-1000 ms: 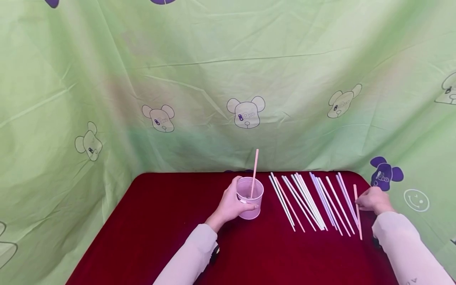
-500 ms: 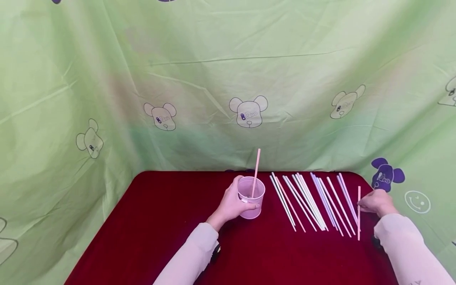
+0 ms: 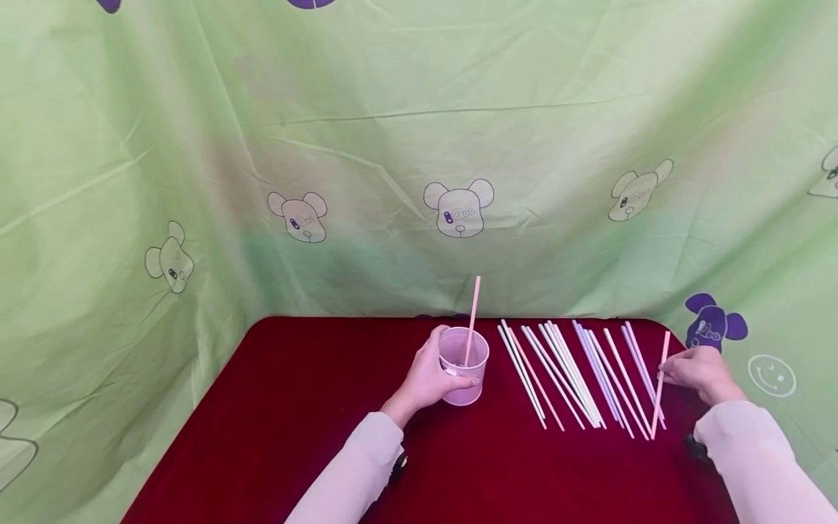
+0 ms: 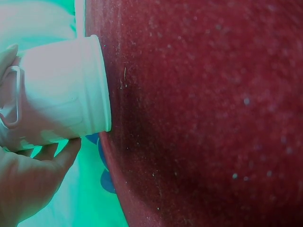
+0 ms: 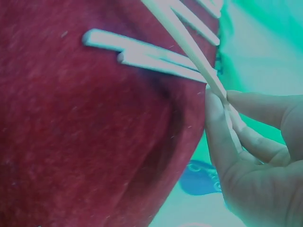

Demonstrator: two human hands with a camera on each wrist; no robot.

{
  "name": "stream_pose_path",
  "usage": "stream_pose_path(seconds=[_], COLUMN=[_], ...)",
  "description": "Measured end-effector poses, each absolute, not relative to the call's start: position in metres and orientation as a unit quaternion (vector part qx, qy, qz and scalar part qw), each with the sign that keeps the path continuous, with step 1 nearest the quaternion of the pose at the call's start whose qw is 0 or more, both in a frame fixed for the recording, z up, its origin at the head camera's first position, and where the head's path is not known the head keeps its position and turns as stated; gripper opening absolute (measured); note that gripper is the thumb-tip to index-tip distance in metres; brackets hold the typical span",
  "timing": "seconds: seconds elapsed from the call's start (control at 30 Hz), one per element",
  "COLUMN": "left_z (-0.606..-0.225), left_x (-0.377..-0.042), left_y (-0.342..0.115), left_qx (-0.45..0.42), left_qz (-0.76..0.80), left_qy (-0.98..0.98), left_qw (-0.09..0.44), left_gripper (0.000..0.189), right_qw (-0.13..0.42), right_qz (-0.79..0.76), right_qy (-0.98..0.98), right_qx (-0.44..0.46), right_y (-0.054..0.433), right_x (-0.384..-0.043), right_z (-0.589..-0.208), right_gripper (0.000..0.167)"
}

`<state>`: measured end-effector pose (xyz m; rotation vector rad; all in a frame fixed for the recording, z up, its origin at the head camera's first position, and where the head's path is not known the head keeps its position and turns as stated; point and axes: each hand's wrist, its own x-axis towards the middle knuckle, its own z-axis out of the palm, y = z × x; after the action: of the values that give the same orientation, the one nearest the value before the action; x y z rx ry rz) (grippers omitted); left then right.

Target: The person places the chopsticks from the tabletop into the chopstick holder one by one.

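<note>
A green curtain [image 3: 366,145] printed with bear heads drapes the back and both sides of where I'm standing, and below it spreads a dark red table [image 3: 294,415]. Taking the cup as the centre of a clock, with twelve at the table's back edge, a pale left sleeve [image 3: 356,466] comes in from eight and a pale right sleeve [image 3: 753,455] from between three and four. At three o'clock lies a row of slim sticks [image 3: 568,375], white, pink and purple, slanting side by side from about eleven down to five. The left hand [image 3: 428,375] wraps the cup from nine, thumb across its near side. Past the row, also at three, the right hand [image 3: 700,372] pinches a stick between thumb and fingertips. The pink cup [image 3: 466,393] has its mouth upward; I can't tell whether its bottom touches the table. The pinched pink stick [image 3: 657,404] leans with its top toward one, crossing in front of the row's last purple sticks. Another pink stick [image 3: 474,306] stands in the cup, tipped slightly toward one. Smallest is a loop [image 4: 18,97] on the cup's side.
</note>
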<state>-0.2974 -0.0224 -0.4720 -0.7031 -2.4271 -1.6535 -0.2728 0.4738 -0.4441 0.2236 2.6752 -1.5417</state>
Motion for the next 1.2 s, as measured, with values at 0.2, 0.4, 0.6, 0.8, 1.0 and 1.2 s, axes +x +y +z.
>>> stream_pose_path(seconds=[0.2, 0.4, 0.6, 0.8, 1.0, 1.2], left_z=[-0.473, -0.475, -0.474, -0.473, -0.472, -0.472], left_x=[-0.298, -0.298, -0.297, -0.297, -0.296, -0.296], left_y=[-0.022, -0.022, -0.022, -0.022, -0.022, -0.023], left_qx=[-0.231, -0.232, -0.232, -0.236, -0.235, -0.232], left_qz=[-0.549, -0.551, -0.551, -0.548, -0.550, -0.550], left_qy=[-0.801, -0.800, -0.799, -0.800, -0.799, -0.800], left_qw=[0.057, 0.058, 0.057, 0.060, 0.058, 0.060], left_gripper=[0.094, 0.093, 0.093, 0.093, 0.093, 0.094], right_qw=[-0.004, -0.053, -0.084, -0.118, -0.150, -0.159], right_qz=[-0.486, -0.504, -0.522, -0.590, -0.638, -0.660], right_qy=[0.872, 0.861, 0.849, 0.799, 0.755, 0.731], right_qx=[0.059, 0.046, 0.024, 0.008, -0.034, -0.059], right_y=[0.455, 0.424, 0.398, 0.370, 0.343, 0.320], right_x=[-0.275, -0.284, -0.292, -0.292, -0.293, -0.299], right_z=[-0.430, -0.416, -0.401, -0.386, -0.372, -0.360], right_gripper=[0.038, 0.037, 0.041, 0.045, 0.040, 0.021])
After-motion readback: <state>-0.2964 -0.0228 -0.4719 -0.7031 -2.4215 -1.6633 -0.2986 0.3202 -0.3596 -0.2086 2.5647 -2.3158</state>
